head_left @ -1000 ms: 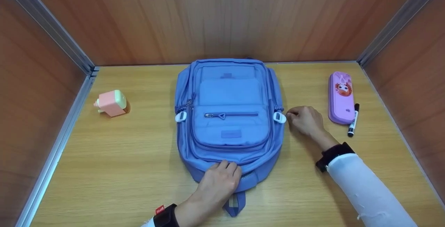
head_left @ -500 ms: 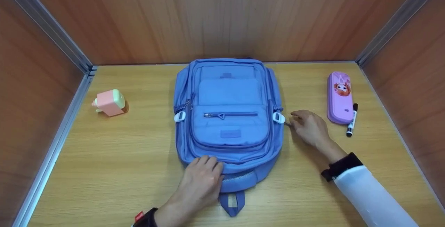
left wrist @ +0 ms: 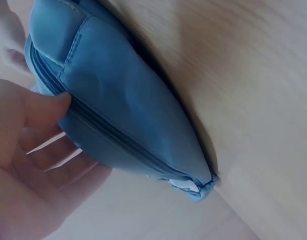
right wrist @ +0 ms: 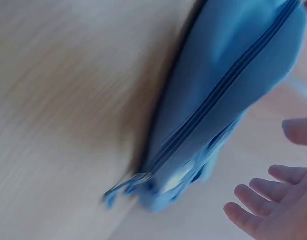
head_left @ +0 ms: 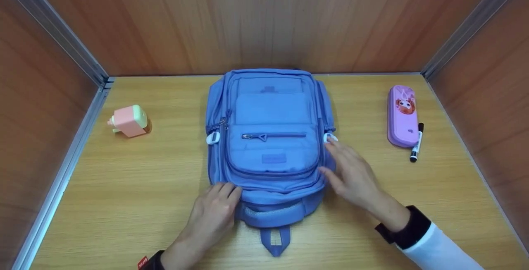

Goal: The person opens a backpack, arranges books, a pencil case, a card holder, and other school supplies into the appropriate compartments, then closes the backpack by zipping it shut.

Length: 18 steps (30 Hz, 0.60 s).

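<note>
A blue backpack (head_left: 272, 108) lies flat on its back, its top handle (head_left: 275, 216) and hanging loop (head_left: 275, 247) toward the person. At its lower left edge my left hand (head_left: 213, 210) pinches the fabric. In the left wrist view the thumb (left wrist: 48, 107) presses beside the dark main zipper (left wrist: 118, 137), the fingers on the other side of that edge. My right hand (head_left: 355, 179) hovers at the bag's right edge, fingers spread and holding nothing, its fingertips overlapping the white strap buckle (head_left: 330, 136). In the right wrist view the zipper (right wrist: 218, 90) runs closed along this side.
A pink and pale green box-shaped item (head_left: 130, 121) with a small spout lies at the left. At the right are a purple pencil case (head_left: 403, 117) with a cartoon picture and a black-and-white marker (head_left: 417, 144). Wood-grain panels (head_left: 264, 22) enclose the back and sides.
My left hand has slid left along the bag's near edge, uncovering the handle. My right hand has left the spot beside the right buckle, opened its fingers and come nearer over the bag's edge.
</note>
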{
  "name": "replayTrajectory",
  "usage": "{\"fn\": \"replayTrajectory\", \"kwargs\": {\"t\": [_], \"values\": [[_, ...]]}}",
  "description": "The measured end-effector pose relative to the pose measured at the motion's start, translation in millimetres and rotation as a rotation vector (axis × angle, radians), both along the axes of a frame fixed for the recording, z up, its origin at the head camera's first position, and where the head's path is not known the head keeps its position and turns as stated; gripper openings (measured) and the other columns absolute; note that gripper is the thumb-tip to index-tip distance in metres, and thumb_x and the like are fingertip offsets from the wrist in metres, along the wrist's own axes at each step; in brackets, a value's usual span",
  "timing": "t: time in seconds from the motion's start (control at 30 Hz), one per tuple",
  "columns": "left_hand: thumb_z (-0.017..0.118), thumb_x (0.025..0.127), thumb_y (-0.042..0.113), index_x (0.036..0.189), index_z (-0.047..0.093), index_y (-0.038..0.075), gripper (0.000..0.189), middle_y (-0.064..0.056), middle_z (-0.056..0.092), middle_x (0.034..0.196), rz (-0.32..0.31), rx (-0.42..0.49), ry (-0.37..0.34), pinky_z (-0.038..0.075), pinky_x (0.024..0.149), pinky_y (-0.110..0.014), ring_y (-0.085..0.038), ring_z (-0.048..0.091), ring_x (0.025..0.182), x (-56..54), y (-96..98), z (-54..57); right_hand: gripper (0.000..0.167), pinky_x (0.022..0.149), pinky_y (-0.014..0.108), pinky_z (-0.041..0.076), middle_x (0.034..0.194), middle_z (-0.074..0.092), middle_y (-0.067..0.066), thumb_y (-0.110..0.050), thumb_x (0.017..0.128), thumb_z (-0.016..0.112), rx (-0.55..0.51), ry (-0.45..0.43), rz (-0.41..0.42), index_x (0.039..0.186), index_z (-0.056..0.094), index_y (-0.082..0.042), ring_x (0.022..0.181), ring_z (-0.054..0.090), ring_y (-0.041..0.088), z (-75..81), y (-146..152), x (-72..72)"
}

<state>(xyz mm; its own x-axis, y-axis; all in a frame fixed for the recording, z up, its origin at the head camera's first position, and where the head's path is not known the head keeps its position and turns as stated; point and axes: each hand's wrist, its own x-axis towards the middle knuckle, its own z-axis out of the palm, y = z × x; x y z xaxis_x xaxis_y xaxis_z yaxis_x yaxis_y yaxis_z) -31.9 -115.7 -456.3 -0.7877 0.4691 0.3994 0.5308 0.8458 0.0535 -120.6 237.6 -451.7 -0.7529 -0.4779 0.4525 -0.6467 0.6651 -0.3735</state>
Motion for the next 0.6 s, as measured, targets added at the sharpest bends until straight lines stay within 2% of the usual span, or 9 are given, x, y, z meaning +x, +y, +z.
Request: {"fn": "replayTrajectory", "kwargs": {"t": [0.1,0.3,0.47,0.6], "values": [[0.066,0.078,-0.008,0.104,0.073,0.002,0.03,-0.01,0.07,0.096,-0.011,-0.004,0.041,0.061,0.079,-0.04,-0.026,0.067,0.087,-0.9,2.1,-1.5,0.072,0.118,0.059,0.036,0.156,0.046,0.026,-0.027,0.092,0.079,0.074,0.023,0.085,0.149,0.05,0.005,0.143,0.046,0.042,4.0,-15.3,16.2],[0.072,0.075,-0.004,0.103,0.073,0.005,0.03,-0.007,0.07,0.094,-0.046,-0.018,0.068,0.058,0.068,-0.035,-0.023,0.065,0.082,0.4,14.1,-4.6,0.079,0.12,0.058,0.033,0.165,0.035,0.023,-0.047,0.099,0.067,0.247,-0.044,0.202,0.157,0.042,-0.001,0.151,0.036,0.037,3.6,-42.2,44.8],[0.078,0.081,0.001,0.106,0.074,0.007,0.026,-0.005,0.07,0.095,-0.072,-0.072,0.074,0.055,0.065,-0.032,-0.02,0.064,0.081,2.1,26.6,-2.7,0.072,0.12,0.057,0.035,0.166,0.033,0.021,-0.046,0.103,0.061,0.338,-0.088,0.29,0.158,0.042,-0.003,0.152,0.035,0.035,3.5,-59.9,58.4],[0.077,0.084,0.005,0.105,0.076,0.008,0.022,-0.004,0.072,0.093,-0.093,-0.08,0.097,0.056,0.065,-0.031,-0.019,0.066,0.08,1.9,37.0,-1.0,0.067,0.117,0.054,0.04,0.166,0.036,0.019,-0.042,0.105,0.061,0.365,-0.105,0.321,0.156,0.045,-0.004,0.151,0.038,0.033,6.5,-67.9,62.8]]}}
